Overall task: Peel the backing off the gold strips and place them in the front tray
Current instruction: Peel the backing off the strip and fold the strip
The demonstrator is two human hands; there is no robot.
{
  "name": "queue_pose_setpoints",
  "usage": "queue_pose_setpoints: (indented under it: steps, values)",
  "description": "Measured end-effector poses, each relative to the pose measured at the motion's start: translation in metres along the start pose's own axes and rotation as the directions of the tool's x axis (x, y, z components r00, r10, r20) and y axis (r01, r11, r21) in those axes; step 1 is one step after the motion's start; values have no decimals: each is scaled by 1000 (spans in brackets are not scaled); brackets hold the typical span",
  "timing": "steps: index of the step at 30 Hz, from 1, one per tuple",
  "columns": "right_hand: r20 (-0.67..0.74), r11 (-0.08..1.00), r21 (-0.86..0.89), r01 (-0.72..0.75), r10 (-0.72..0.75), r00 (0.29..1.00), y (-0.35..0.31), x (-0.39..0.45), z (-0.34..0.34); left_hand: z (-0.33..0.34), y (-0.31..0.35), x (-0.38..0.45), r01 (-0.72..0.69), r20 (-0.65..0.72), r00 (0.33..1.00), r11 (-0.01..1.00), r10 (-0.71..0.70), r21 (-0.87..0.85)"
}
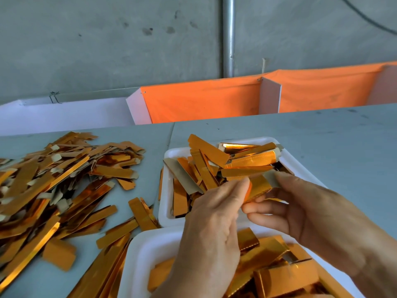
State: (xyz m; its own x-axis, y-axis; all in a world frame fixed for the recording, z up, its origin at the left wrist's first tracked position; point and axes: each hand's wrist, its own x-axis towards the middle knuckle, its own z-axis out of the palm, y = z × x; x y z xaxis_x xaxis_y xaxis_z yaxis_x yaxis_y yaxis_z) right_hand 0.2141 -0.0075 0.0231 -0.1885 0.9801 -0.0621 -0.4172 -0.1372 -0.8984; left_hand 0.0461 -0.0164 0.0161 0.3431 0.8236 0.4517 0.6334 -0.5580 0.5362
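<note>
— While both hands hang over the near edge of the far tray (169, 211), what is each one doing?

— From the head view, the left hand (211, 222) pinches the near end of one gold strip (257, 187) between thumb and fingertips, and the right hand (300, 209) pinches the pale backing tab (271, 178) at the strip's far end. Neither is spread.

— So the peel has begun?

— I'd judge it is just starting; how far the backing has lifted I cannot tell.

— How to do it well?

— Keep the left grip firm and low, draw the tab back along the strip, not upward, so the foil does not crease or tear.

— And then?

— The nearer tray (137, 250), just below the wrists, looks like the front one; drop the strip there. The unpeeled heap (53, 190) lies on the desk (322, 143), well off to the left of the left hand.
</note>
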Motion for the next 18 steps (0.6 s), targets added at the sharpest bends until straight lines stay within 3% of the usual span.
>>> queue_pose_setpoints:
  steps: [7,10,15,18]
  values:
    - [74,996,-86,4,2,997,-2,-2,-1,2,-4,-2,-58,-113,992,998,58,5]
    - [-4,992,-120,30,-31,1000,-3,-2,-4,3,-5,-1,-63,-159,985,998,60,-14]
    - [-79,967,-228,116,-137,987,-5,-3,-4,6,-6,-1,-86,-121,989,995,80,-46]
    - [-94,958,-254,137,-165,982,-5,-3,-4,5,-7,0,-51,-115,993,982,30,-183]
